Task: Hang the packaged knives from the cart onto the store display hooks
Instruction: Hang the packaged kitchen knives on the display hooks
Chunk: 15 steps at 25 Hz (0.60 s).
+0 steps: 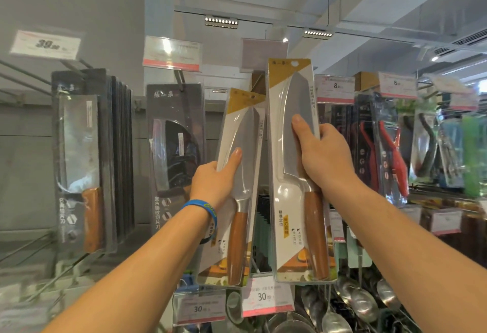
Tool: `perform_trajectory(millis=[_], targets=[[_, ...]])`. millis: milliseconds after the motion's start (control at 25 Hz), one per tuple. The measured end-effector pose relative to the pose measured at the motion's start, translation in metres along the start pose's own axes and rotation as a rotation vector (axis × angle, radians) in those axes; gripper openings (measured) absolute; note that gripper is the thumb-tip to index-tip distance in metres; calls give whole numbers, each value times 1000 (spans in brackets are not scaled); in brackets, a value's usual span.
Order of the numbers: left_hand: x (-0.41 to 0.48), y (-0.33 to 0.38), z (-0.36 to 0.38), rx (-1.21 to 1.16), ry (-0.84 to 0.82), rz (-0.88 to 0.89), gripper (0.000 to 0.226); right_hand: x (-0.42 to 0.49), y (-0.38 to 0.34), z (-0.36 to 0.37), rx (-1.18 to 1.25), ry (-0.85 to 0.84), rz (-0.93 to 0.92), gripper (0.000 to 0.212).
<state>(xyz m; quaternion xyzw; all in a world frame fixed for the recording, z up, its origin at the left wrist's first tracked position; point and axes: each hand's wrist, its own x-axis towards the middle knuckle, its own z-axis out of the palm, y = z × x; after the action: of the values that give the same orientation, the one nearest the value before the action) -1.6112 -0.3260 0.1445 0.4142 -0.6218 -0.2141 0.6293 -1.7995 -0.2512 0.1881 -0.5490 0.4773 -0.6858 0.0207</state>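
Note:
My left hand (214, 178) grips a packaged knife (238, 200) with a wooden handle and a gold-topped card, tilted slightly right. My right hand (320, 154) grips a second, identical packaged knife (295, 214), held upright and higher, its hang hole (294, 63) near the top edge. Both packs are raised in front of the display, just below a hook with a price tag (263, 54). The hook's tip is hidden behind the packs.
Dark packaged cleavers (79, 158) (175, 145) hang on hooks at left. Red-handled tools (379, 148) and other packs hang at right. Steel ladles (355, 303) hang below. Price tags (267, 297) sit on the lower rail.

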Motion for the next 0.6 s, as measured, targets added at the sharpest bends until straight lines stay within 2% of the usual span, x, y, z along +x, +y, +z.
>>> perform_trajectory(millis=[200, 320, 600], targets=[[-2, 7, 4, -59, 4, 65, 77, 1, -7, -7, -7, 11, 2, 42], [2, 13, 7, -57, -10, 13, 83, 1, -16, -11, -15, -9, 5, 43], [-8, 15, 18, 23, -67, 1, 67, 1, -12, -23, -64, 13, 18, 48]])
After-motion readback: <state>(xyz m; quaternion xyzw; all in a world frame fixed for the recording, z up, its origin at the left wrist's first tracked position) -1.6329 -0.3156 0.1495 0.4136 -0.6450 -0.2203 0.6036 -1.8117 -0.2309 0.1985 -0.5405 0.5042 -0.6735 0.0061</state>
